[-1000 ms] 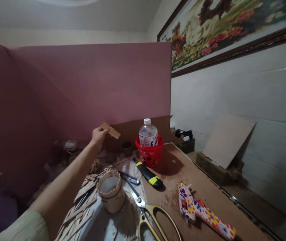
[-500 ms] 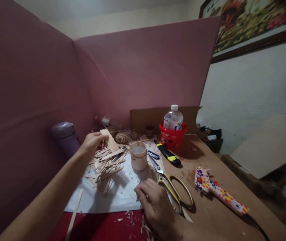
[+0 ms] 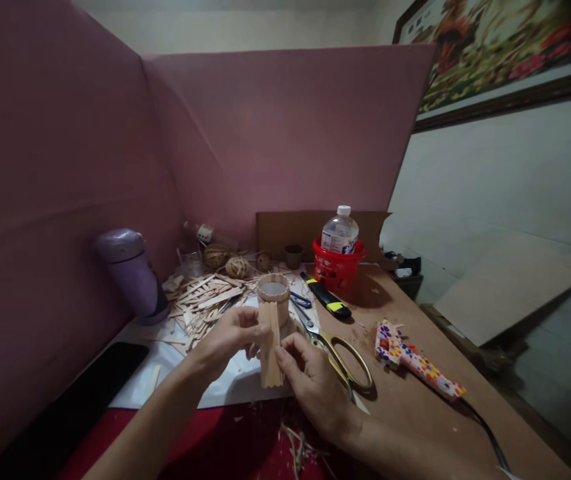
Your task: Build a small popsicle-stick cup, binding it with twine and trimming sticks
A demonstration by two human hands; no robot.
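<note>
A flat panel of wooden sticks laid side by side (image 3: 271, 353) is held upright between my two hands, in front of a round cup covered in wooden sticks (image 3: 271, 288). My left hand (image 3: 238, 331) pinches the panel's left edge. On its right edge, lower down, the fingers of my right hand (image 3: 310, 377) close. The panel hides part of the cup. Behind my left hand lies a heap of loose wooden sticks (image 3: 205, 300) on white paper (image 3: 235, 387). Gold-handled scissors (image 3: 348, 357) lie just beyond my right hand.
A black-and-yellow utility knife (image 3: 326, 297) lies before a red bucket (image 3: 338, 267) holding a plastic bottle (image 3: 340, 230). At right is a flower-patterned glue gun (image 3: 415, 360) with a cord. A purple tumbler (image 3: 133, 277) and a black phone-like slab (image 3: 110, 373) are at left; twine balls (image 3: 238, 267) sit behind.
My left hand has brought the stick panel from above the heap down to the front of the cup. My right hand now grips its other edge. The view has shifted slightly.
</note>
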